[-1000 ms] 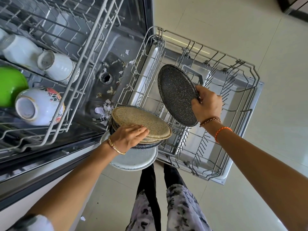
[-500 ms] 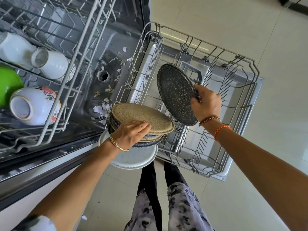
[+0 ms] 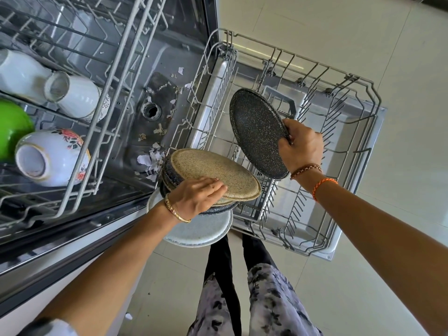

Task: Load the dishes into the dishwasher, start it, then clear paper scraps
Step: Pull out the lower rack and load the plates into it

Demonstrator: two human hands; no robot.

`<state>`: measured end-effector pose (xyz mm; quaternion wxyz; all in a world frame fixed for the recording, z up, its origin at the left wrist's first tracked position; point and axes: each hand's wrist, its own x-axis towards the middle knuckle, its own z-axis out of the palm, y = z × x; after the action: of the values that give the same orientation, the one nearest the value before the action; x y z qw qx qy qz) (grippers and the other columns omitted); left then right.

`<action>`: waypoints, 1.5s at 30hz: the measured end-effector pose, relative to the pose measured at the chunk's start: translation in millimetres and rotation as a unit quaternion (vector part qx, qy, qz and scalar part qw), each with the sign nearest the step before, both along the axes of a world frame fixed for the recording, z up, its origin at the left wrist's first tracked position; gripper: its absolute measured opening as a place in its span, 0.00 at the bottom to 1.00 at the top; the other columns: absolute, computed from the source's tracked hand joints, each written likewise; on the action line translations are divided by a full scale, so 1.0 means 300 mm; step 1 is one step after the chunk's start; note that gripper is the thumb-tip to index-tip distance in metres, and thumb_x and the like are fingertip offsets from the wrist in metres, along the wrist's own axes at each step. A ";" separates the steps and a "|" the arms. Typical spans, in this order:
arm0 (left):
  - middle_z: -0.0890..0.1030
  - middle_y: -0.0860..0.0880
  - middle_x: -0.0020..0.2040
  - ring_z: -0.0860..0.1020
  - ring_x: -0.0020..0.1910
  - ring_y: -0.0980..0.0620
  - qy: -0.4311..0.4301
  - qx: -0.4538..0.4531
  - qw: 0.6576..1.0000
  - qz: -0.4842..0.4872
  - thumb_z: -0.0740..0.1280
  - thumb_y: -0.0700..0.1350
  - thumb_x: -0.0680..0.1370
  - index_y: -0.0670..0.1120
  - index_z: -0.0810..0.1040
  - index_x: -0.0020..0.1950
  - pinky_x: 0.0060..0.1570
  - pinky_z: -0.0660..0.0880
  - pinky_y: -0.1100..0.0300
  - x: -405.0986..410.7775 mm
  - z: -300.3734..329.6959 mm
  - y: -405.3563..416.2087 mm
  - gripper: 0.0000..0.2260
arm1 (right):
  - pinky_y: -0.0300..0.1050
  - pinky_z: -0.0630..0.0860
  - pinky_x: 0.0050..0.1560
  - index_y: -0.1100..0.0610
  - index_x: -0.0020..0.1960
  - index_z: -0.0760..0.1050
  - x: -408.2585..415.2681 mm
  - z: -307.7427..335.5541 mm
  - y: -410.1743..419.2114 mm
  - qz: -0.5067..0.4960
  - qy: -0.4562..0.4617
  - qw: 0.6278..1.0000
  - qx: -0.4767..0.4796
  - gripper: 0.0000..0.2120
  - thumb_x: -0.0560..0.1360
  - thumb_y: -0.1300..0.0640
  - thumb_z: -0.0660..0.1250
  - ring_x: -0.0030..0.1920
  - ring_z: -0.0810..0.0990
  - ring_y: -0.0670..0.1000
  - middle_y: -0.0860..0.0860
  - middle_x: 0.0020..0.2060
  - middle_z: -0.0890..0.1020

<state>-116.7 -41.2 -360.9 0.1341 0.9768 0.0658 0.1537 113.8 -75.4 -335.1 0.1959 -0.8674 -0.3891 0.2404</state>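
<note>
My right hand (image 3: pixel 300 147) gripped the dark speckled plate (image 3: pixel 258 132) by its rim, tilted on edge above the lower rack (image 3: pixel 358 98) at about two o'clock, so it could slot between the tines. My left hand (image 3: pixel 197 196) clamped the stack of plates (image 3: pixel 213 170), thumb side on top, keeping it level and within reach at centre. The upper rack (image 3: pixel 101 132), at nine o'clock, held cups and bowls. Paper scraps (image 3: pixel 151 161) lay uncleared on the tub floor.

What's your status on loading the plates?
Right hand grips dark speckled plate over lower rack. Left hand holds plate stack. Paper scraps on tub floor.
</note>
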 end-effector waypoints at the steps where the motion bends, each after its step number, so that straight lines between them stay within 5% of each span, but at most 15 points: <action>1: 0.84 0.43 0.37 0.83 0.33 0.49 -0.001 0.002 1.000 0.002 0.64 0.34 0.68 0.38 0.84 0.40 0.33 0.80 0.59 -0.004 -0.001 0.002 0.09 | 0.38 0.70 0.40 0.57 0.52 0.78 -0.001 -0.001 0.001 -0.001 0.000 1.000 0.003 0.14 0.70 0.66 0.61 0.37 0.75 0.53 0.55 0.39 0.82; 13: 0.84 0.43 0.37 0.83 0.33 0.49 -0.032 0.005 0.999 0.024 0.64 0.33 0.70 0.39 0.72 0.50 0.35 0.81 0.59 -0.053 -0.018 0.005 0.10 | 0.46 0.78 0.44 0.55 0.54 0.78 -0.020 0.010 0.010 -0.013 0.006 0.999 0.034 0.15 0.70 0.66 0.61 0.38 0.78 0.55 0.54 0.37 0.81; 19: 0.84 0.44 0.36 0.82 0.32 0.50 -0.038 0.016 0.999 0.031 0.65 0.34 0.69 0.39 0.73 0.48 0.34 0.80 0.60 -0.040 -0.023 0.003 0.09 | 0.40 0.73 0.41 0.57 0.52 0.79 -0.026 0.005 -0.003 -0.003 -0.001 1.000 0.031 0.15 0.70 0.67 0.61 0.35 0.74 0.52 0.51 0.34 0.77; 24: 0.84 0.43 0.36 0.83 0.32 0.49 -0.009 0.012 0.999 0.049 0.63 0.34 0.70 0.37 0.84 0.39 0.33 0.80 0.59 -0.039 -0.022 0.000 0.09 | 0.43 0.76 0.42 0.57 0.52 0.79 -0.034 0.001 -0.013 -0.002 -0.002 0.999 0.037 0.15 0.70 0.67 0.61 0.35 0.74 0.51 0.49 0.33 0.76; 30: 0.84 0.43 0.36 0.83 0.32 0.49 0.003 -0.010 1.000 0.029 0.64 0.34 0.69 0.38 0.82 0.43 0.33 0.80 0.59 -0.037 -0.004 -0.006 0.07 | 0.48 0.78 0.45 0.56 0.54 0.79 -0.038 -0.004 -0.019 -0.005 -0.001 0.999 0.043 0.16 0.70 0.66 0.61 0.37 0.76 0.53 0.50 0.34 0.77; 36: 0.84 0.44 0.36 0.83 0.33 0.50 0.036 -0.020 0.999 0.029 0.63 0.33 0.71 0.39 0.77 0.47 0.32 0.80 0.60 -0.057 -0.004 -0.005 0.07 | 0.38 0.71 0.41 0.56 0.53 0.78 -0.036 -0.006 -0.020 0.002 -0.008 1.000 0.025 0.14 0.71 0.66 0.61 0.36 0.74 0.50 0.51 0.36 0.79; 45: 0.83 0.45 0.34 0.82 0.31 0.49 0.139 -0.086 0.985 0.048 0.65 0.30 0.65 0.37 0.83 0.40 0.31 0.80 0.58 -0.017 -0.060 -0.007 0.09 | 0.39 0.72 0.41 0.54 0.54 0.78 -0.030 -0.010 -0.012 0.010 -0.005 1.000 0.019 0.14 0.71 0.65 0.62 0.39 0.78 0.54 0.52 0.39 0.82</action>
<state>-121.7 -43.2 -378.9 0.1993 0.9692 0.1436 0.0168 104.7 -78.8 -338.1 0.2078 -0.8609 -0.4034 0.2302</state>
